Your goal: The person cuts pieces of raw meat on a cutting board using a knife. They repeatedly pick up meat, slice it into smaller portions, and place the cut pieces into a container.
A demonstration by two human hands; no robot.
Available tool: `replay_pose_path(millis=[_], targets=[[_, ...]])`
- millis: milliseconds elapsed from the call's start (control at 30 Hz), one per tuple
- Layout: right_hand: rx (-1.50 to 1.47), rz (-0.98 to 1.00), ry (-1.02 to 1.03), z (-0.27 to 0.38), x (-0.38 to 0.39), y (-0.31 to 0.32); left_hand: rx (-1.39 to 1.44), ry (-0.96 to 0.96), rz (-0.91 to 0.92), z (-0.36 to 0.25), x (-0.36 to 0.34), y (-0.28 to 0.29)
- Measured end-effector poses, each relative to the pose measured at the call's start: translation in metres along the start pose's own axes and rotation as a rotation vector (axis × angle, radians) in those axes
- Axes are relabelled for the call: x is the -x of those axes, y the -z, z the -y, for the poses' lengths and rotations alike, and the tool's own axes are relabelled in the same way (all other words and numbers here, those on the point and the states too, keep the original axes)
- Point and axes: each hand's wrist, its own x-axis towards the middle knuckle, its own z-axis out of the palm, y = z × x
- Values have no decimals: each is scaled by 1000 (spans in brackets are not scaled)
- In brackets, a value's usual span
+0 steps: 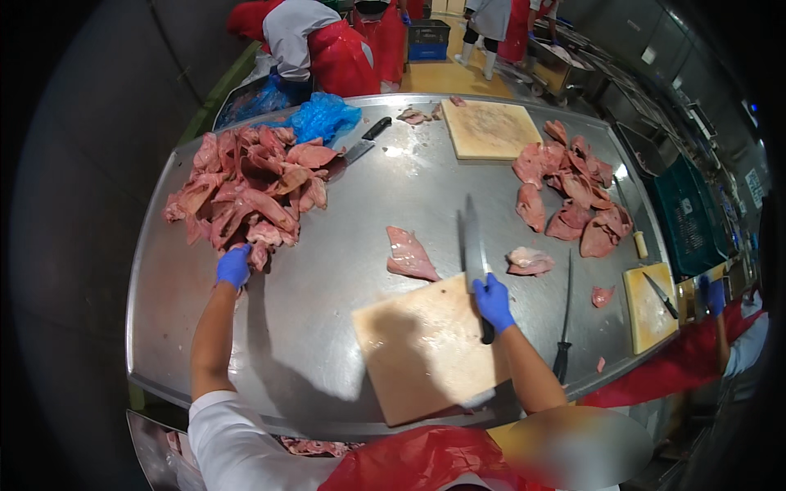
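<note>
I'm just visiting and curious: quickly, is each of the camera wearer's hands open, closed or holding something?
Left hand: at the near edge of the meat pile; its grip cannot be told.
Right hand: closed, holding a knife.

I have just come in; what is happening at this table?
A person is busy at a metal table. The gloved left hand is at the near edge of a pile of raw meat; its exact hold is unclear. The gloved right hand holds a knife at the right side of a pale cutting board. One flat piece lies near that board's far edge; other pieces lie farther right.
</note>
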Motion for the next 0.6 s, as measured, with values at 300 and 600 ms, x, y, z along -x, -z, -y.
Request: replay_pose_path(millis=[300,600], targets=[[-11,139,112,14,61,21,485,-20,136,-381,196,-27],[200,571,150,82,179,49,573,-172,-330,-373,239,-67]])
